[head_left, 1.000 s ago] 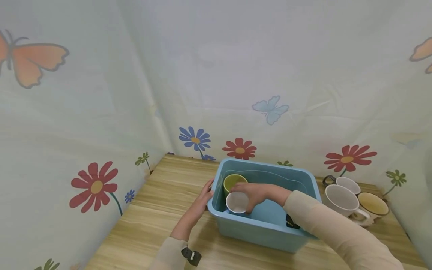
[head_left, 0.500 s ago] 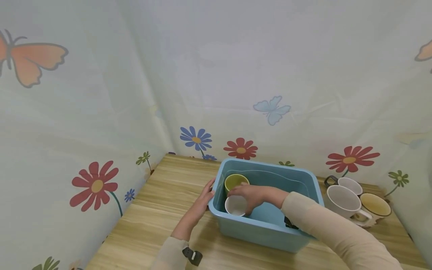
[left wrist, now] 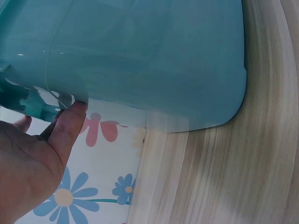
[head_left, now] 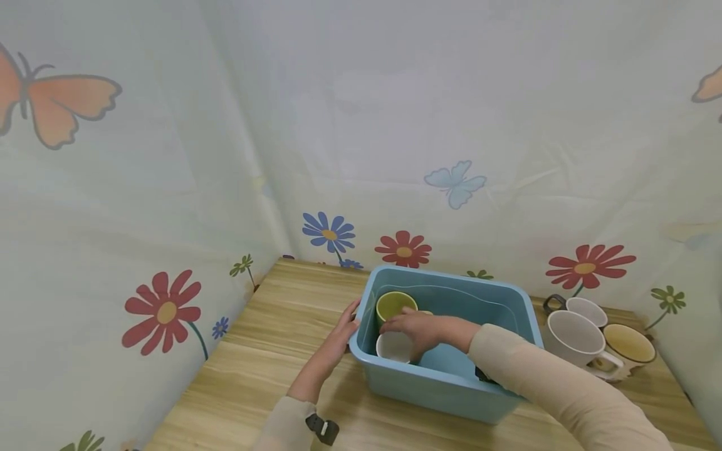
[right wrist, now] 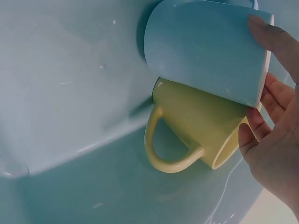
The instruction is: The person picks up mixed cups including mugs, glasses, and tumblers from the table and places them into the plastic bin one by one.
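Observation:
A light blue plastic bin (head_left: 429, 388) stands on the wooden table. My left hand (head_left: 338, 338) holds it at its left end, with the fingers at the handle opening in the left wrist view. Inside, my right hand (head_left: 417, 329) grips a blue mug (right wrist: 205, 51) with a white inside by its rim. The thumb lies on the mug's outer side and the fingertips are at the opposite edge of the rim. A yellow-green mug (right wrist: 201, 121) stands against the blue one, its handle towards the middle of the bin. Both mugs are upright at the bin's left end.
To the right of the bin stand a large white mug (head_left: 575, 338), a cream mug with a dark rim (head_left: 628, 344) and a white mug with a black handle (head_left: 586, 310). A curtain printed with flowers (head_left: 403, 250) hangs behind the wooden table (head_left: 237, 376).
My right hand has shifted slightly left with the blue mug, which now sits a little further left beside the yellow-green mug. The left hand keeps its place on the bin.

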`<state>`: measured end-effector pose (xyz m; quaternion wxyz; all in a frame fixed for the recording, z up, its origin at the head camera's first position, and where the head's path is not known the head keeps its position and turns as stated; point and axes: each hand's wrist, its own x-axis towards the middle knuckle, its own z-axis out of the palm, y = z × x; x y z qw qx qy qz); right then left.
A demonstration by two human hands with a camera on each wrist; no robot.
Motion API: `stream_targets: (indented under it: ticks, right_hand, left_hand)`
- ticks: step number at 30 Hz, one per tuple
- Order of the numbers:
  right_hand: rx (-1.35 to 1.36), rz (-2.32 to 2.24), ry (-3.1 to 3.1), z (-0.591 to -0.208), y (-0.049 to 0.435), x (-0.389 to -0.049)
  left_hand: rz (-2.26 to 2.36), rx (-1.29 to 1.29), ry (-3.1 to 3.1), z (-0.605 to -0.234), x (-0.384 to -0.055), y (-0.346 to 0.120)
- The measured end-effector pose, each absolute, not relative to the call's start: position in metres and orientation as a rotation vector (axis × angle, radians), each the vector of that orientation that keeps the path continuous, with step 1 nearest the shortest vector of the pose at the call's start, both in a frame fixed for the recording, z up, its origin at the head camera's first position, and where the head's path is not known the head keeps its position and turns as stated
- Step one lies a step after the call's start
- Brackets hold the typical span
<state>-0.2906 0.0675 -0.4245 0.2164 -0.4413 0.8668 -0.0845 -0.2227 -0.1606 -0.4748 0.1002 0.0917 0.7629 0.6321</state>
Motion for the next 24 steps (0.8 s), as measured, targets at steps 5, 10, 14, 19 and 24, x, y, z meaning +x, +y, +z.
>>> stream_targets:
  ticks: [5,10,14,19,24]
  right_hand:
    - [-1.233,-0.199,2.413,-0.4268,0.0665,-0.2908]
    - [-1.222,-0.187,2.410,-0.4262,0.0655,-0.2903]
    - [-1.183,-0.211,2.398,-0.4257,0.0655,-0.2893]
    - [-1.104,-0.239,2.406,-0.4256,0.0663,-0.2869]
    - [-1.108,-0.175,2.418,-0.4198,0.0681,-0.2844]
  left_hand:
    - [1.865,0.262,2.258,-0.4757,-0.2232,-0.1604]
    - [1.857,0.277,2.267,-0.4747,-0.2225,-0.1610]
    - [1.860,0.283,2.265,-0.4747,-0.2224,-0.1613]
    - [1.864,0.266,2.263,-0.4770,-0.2229,-0.1615]
    - [1.861,0.263,2.266,-0.4760,-0.2224,-0.1613]
